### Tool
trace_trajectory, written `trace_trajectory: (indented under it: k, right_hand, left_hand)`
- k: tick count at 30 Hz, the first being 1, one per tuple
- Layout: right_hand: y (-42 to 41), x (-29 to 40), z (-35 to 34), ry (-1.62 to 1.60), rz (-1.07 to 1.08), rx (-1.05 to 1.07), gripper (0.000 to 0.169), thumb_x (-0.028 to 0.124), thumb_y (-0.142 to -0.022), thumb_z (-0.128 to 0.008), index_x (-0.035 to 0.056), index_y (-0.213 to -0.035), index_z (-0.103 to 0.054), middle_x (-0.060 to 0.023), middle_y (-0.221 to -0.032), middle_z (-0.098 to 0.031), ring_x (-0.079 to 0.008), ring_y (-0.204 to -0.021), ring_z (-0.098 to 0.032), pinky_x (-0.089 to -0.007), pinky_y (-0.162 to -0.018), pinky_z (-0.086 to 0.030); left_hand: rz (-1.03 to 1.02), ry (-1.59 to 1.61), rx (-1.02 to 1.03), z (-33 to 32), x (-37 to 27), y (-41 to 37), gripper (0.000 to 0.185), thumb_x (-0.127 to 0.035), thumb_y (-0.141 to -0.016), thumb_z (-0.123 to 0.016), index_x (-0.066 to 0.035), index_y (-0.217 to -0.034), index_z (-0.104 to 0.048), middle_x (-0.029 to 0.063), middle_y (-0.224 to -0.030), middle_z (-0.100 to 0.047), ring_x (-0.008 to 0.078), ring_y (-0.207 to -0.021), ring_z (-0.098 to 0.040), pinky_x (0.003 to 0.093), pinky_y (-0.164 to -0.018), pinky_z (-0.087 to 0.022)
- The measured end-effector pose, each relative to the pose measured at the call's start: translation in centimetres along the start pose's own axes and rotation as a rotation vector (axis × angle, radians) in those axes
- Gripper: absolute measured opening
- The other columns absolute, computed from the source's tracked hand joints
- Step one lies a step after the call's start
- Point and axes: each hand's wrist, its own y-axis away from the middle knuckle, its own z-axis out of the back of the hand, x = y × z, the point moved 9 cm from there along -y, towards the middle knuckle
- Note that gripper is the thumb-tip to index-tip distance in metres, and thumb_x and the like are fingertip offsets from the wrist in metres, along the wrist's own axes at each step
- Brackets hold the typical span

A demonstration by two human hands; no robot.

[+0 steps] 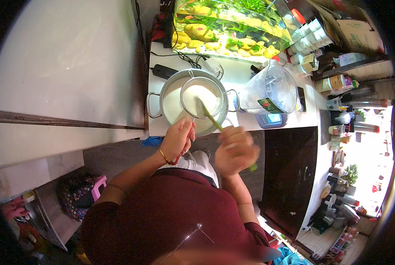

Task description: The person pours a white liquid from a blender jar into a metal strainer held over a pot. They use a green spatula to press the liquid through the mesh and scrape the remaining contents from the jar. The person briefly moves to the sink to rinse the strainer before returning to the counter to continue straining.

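Observation:
A two-handled metal pot [165,86] on the white counter holds a creamy white liquid [171,103]. Across its opening rests a round mesh strainer [183,105], with more of the pale liquid inside. My left hand [178,139] grips the strainer's red handle [175,161] at the pot's near rim. In my right hand [235,150], blurred by motion, is a green-handled spatula [214,121]; its tip dips into the liquid in the strainer. To the right of the pot stands a clear plastic pitcher [273,87] with cloudy residue on its wall.
A lit fish tank [227,31] stands behind the pot. Cables and a black power adapter [164,71] lie beside the pot's left rear. A blue-grey device [272,120] with a lit panel sits by the pitcher's base. At left rises a large white panel [64,66].

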Motion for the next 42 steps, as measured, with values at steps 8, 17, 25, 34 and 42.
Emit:
trace_trajectory:
  k: [8, 17, 25, 34, 42]
  right_hand:
    - [4.4, 1.5, -8.3, 0.107, 0.119, 0.806, 0.032, 0.028, -0.07, -0.069, 0.0025, -0.085, -0.056, -0.0113, -0.088, -0.049, -0.029, -0.083, -0.049, -0.0438, -0.075, -0.039]
    - [5.9, 1.1, -9.2, 0.177, 0.125, 0.912, 0.027, 0.021, -0.07, -0.072, 0.0042, -0.082, -0.055, -0.0087, -0.088, -0.049, -0.0263, -0.085, -0.051, -0.0394, -0.075, -0.041]
    - [8.2, 0.4, -9.2, 0.376, 0.278, 0.976, 0.023, 0.018, -0.069, -0.069, 0.0039, -0.081, -0.056, -0.0081, -0.092, -0.055, -0.0244, -0.087, -0.054, -0.0359, -0.08, -0.045]
    - [3.1, -0.1, 8.5, 1.062, 0.162, 0.09, 0.04, 0.01, -0.076, -0.061, -0.0003, -0.113, -0.047, -0.0137, -0.11, -0.049, -0.0261, -0.101, -0.047, -0.0393, -0.086, -0.038]
    - [-1.4, -8.0, 23.3, 0.555, -0.378, -0.318, 0.045, 0.005, -0.082, -0.065, -0.0014, -0.123, -0.048, -0.0059, -0.093, -0.055, -0.0108, -0.074, -0.05, -0.0237, -0.066, -0.043]
  left_hand:
    - [0.024, -0.001, 0.137, -1.1, -1.4, -1.1, 0.036, -0.038, -0.089, -0.049, -0.003, -0.096, -0.051, 0.0032, -0.074, -0.053, 0.0093, -0.07, -0.047, 0.0229, -0.065, -0.04]
    - [0.16, -0.063, 0.172, -0.2, -1.0, -1.5, 0.026, -0.017, -0.083, -0.05, -0.002, -0.103, -0.05, 0.0025, -0.073, -0.05, 0.0073, -0.049, -0.043, 0.0196, -0.042, -0.036]
    - [0.074, -0.111, 0.153, -0.1, -3.2, -1.8, 0.024, -0.013, -0.086, -0.047, -0.001, -0.106, -0.049, 0.0011, -0.071, -0.049, 0.0063, -0.047, -0.044, 0.0197, -0.041, -0.036]
    - [0.054, -0.235, 0.116, 1.6, -3.4, -1.0, 0.027, -0.012, -0.087, -0.046, -0.001, -0.111, -0.049, 0.0012, -0.071, -0.048, 0.0067, -0.047, -0.045, 0.0199, -0.042, -0.037]
    - [0.011, -0.238, 0.132, 1.8, -3.2, -0.7, 0.026, -0.011, -0.086, -0.048, -0.001, -0.11, -0.051, 0.0005, -0.071, -0.048, 0.0063, -0.048, -0.045, 0.0204, -0.044, -0.038]
